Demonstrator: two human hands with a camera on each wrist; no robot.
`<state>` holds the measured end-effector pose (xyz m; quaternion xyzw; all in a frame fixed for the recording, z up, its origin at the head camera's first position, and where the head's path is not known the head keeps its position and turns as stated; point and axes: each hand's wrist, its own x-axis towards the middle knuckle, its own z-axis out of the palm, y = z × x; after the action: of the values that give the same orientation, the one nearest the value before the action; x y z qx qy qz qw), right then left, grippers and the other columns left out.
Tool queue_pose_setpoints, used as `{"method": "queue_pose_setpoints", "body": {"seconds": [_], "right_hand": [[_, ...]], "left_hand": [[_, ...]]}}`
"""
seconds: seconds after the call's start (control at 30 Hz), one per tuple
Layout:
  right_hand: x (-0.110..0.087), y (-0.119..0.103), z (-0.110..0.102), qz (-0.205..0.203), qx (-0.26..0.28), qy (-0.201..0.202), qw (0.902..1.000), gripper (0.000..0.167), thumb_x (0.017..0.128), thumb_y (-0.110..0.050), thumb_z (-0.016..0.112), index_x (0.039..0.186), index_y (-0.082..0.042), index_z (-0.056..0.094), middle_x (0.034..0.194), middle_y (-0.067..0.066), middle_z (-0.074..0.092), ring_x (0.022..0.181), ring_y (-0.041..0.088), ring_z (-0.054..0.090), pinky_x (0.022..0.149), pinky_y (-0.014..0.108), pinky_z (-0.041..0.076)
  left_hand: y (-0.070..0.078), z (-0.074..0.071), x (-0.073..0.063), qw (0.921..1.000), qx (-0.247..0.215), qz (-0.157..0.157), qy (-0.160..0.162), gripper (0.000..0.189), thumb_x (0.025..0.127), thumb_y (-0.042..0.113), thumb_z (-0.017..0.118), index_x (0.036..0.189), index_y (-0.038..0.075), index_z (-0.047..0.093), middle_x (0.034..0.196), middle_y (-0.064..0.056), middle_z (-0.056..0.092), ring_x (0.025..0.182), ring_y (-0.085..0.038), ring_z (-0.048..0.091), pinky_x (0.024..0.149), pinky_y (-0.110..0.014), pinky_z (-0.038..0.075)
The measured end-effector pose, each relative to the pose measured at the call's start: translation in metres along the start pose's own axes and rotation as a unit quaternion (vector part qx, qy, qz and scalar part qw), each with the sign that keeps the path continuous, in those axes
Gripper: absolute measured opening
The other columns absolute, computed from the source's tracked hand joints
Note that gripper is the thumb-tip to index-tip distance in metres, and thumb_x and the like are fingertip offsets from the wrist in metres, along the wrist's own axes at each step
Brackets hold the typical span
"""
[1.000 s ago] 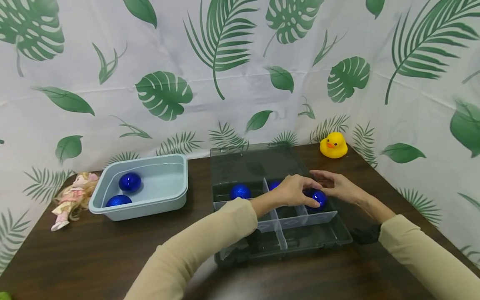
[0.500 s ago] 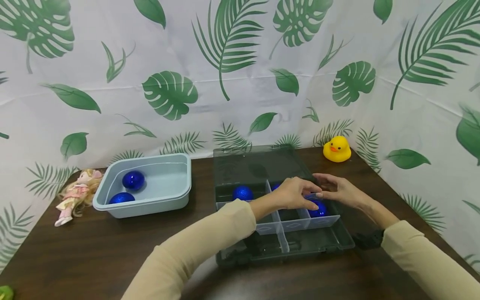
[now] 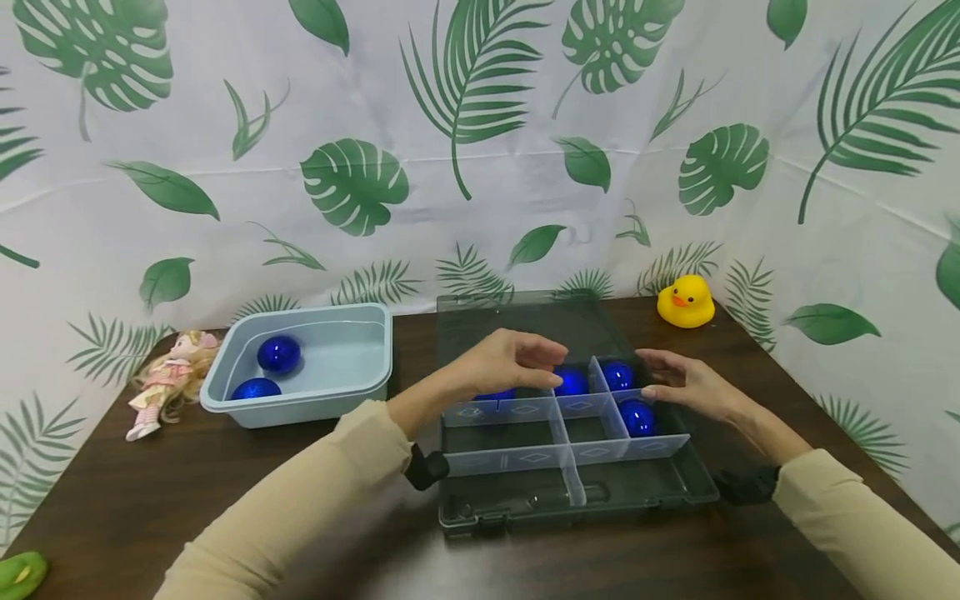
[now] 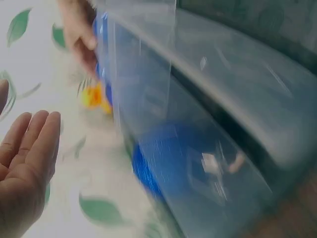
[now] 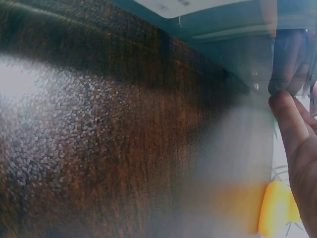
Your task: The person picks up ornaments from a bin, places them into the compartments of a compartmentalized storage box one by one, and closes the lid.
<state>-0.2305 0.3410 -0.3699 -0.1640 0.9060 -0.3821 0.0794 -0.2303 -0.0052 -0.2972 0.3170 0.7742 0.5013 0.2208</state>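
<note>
A dark see-through box (image 3: 525, 517) with its lid (image 3: 517, 321) folded back stands before me, split by clear dividers (image 3: 525, 458). Four-sided compartments hold several blue balls: a shiny ball (image 3: 637, 417) in the middle row at the right, one (image 3: 618, 375) behind it, and another (image 3: 572, 381) in the back row. My left hand (image 3: 513, 362) hovers over the back row with fingers extended and nothing in it; it partly hides a further ball (image 3: 495, 396). At the box's right edge, my right hand (image 3: 693, 385) has its thumb and fingers spread around the corner, thumb beside the right-hand balls.
To the left, a light blue basin (image 3: 378, 367) holds two blue balls (image 3: 279, 356). A doll (image 3: 168, 379) lies beside it. A yellow rubber duck (image 3: 686, 302) sits at the back right, and a green object (image 3: 21, 575) at the front left corner. Leaf-printed cloth backs the table.
My left hand has let go of the shiny ball, which now rests in the right middle compartment, and has moved left. The right hand stays by the box's right edge. The view has shifted slightly.
</note>
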Motion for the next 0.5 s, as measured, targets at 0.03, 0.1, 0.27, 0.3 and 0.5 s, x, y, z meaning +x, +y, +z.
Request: {"method": "queue_pose_setpoints", "body": {"seconds": [0.03,0.1,0.27,0.3,0.5], "right_hand": [[0.0,0.0,0.0,-0.001,-0.002,0.0,1.0,0.065,0.09,-0.02,0.064,0.142,0.002,0.033,0.143,0.029,0.036,0.128,0.047,0.039,0.098,0.049,0.035],[0.001,0.0,-0.001,-0.003,-0.001,-0.001,1.0,0.065,0.09,-0.02,0.064,0.142,0.002,0.033,0.143,0.028,0.036,0.128,0.046,0.038,0.099,0.048,0.035],[0.001,-0.001,-0.003,0.003,0.0,-0.001,1.0,0.065,0.09,-0.021,0.064,0.143,0.001,0.033,0.144,0.028,0.035,0.129,0.046,0.038,0.099,0.048,0.035],[0.0,-0.001,-0.003,0.004,-0.001,0.0,1.0,0.065,0.09,-0.021,0.064,0.143,0.001,0.033,0.143,0.028,0.036,0.128,0.046,0.038,0.099,0.048,0.035],[-0.002,0.001,-0.001,0.001,-0.003,0.002,1.0,0.065,0.09,-0.023,0.064,0.142,0.001,0.034,0.142,0.028,0.037,0.127,0.047,0.04,0.099,0.05,0.036]], "left_hand": [[-0.003,-0.008,-0.007,1.0,0.0,-0.001,0.009,0.043,0.088,0.016,0.067,0.129,0.008,0.056,0.128,-0.009,0.06,0.117,-0.019,0.058,0.094,-0.029,0.048],[-0.009,-0.024,-0.021,0.9995,-0.001,-0.003,0.031,0.044,0.088,0.016,0.067,0.13,0.008,0.056,0.129,-0.01,0.059,0.117,-0.02,0.057,0.095,-0.032,0.048],[-0.024,-0.062,-0.061,0.9954,-0.014,-0.028,0.09,0.044,0.089,0.017,0.066,0.13,0.006,0.055,0.132,-0.014,0.056,0.119,-0.025,0.055,0.099,-0.041,0.045],[-0.03,-0.069,-0.069,0.9943,-0.012,-0.032,0.101,0.044,0.09,0.017,0.065,0.13,0.005,0.054,0.132,-0.015,0.056,0.119,-0.026,0.055,0.1,-0.042,0.044],[-0.06,-0.109,-0.121,0.9846,0.011,-0.075,0.158,0.051,0.093,0.026,0.06,0.135,0.001,0.047,0.135,-0.019,0.051,0.123,-0.029,0.05,0.102,-0.047,0.04]]}}
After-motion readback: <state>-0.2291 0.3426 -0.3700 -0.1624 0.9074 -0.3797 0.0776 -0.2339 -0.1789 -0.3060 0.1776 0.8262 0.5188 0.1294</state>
